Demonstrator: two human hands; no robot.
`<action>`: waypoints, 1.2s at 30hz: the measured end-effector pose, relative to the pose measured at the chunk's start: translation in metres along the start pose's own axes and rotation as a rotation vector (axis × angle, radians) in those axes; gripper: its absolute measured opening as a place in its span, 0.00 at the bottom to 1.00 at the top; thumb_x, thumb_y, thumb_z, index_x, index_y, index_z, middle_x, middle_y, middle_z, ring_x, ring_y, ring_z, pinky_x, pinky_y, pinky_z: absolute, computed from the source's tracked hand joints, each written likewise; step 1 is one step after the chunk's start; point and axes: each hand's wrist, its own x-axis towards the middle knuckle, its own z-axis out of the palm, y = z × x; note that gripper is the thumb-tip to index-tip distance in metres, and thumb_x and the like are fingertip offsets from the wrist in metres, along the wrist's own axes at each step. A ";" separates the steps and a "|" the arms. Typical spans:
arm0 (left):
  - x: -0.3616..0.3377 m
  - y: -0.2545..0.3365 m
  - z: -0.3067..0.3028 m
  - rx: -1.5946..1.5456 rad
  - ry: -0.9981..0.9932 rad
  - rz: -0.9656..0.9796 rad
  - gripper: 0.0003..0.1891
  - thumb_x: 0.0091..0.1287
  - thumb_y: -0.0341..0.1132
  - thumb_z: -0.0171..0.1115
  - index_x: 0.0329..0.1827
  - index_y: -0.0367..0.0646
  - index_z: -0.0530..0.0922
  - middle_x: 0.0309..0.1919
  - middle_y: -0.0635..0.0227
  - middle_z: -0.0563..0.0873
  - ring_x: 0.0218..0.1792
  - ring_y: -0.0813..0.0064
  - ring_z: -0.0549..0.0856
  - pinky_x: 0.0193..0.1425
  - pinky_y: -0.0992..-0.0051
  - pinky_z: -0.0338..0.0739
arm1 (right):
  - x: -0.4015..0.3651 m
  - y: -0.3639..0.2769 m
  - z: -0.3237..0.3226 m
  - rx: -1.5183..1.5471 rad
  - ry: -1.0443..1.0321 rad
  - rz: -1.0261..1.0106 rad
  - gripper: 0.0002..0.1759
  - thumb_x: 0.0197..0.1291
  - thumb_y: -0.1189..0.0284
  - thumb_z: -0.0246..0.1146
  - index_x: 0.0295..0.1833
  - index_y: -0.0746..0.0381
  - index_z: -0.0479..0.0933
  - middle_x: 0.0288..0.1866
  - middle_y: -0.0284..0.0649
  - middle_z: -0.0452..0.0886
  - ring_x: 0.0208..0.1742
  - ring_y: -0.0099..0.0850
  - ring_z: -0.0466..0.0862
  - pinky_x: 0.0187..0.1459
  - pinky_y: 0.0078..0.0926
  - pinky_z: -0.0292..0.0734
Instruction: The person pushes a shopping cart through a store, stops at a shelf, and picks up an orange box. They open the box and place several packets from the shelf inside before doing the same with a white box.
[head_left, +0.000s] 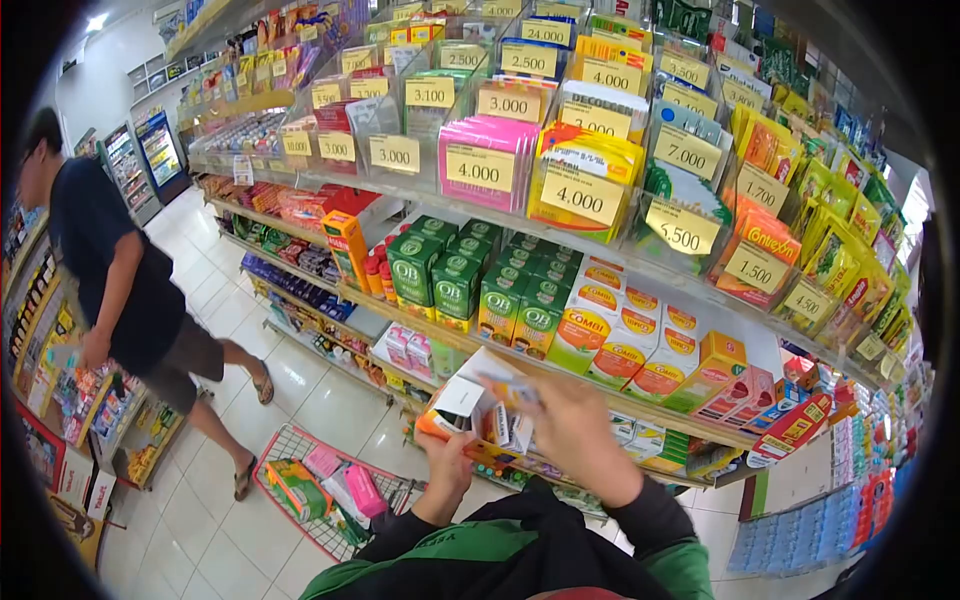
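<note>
Left hand (pixel 448 468) grips box (pixel 464 397), right hand (pixel 582 432) packet (pixel 512 391), near "COMBI" cartons (pixel 626 355)

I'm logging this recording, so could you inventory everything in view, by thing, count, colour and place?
Shelving: several tiers, tan-edged, ahead and far left
Price labels: many, pale yellow, on display pockets
Packets: many, mixed colours, in pockets
OB boxes: several, green, below pockets
Combi boxes: several, white-orange-green, beside OB boxes
Blue goods: uncountable, lower right
Basket: one, red-rimmed, on floor, holding green-orange and pink packs
Coolers: two, back left
Person: one, dark top, left aisle
Open box: one, white-orange, in left hand
Blurred item: one, at right hand
Left hand
Right hand
</note>
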 end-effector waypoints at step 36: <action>0.021 0.005 -0.044 -0.027 0.156 0.018 0.26 0.44 0.24 0.55 0.50 0.43 0.60 0.42 0.65 0.70 0.45 0.68 0.72 0.49 0.65 0.70 | 0.236 -0.025 -0.199 -0.628 -0.003 -0.134 0.15 0.53 0.80 0.59 0.49 0.68 0.73 0.42 0.45 0.80 0.42 0.36 0.80 0.46 0.29 0.72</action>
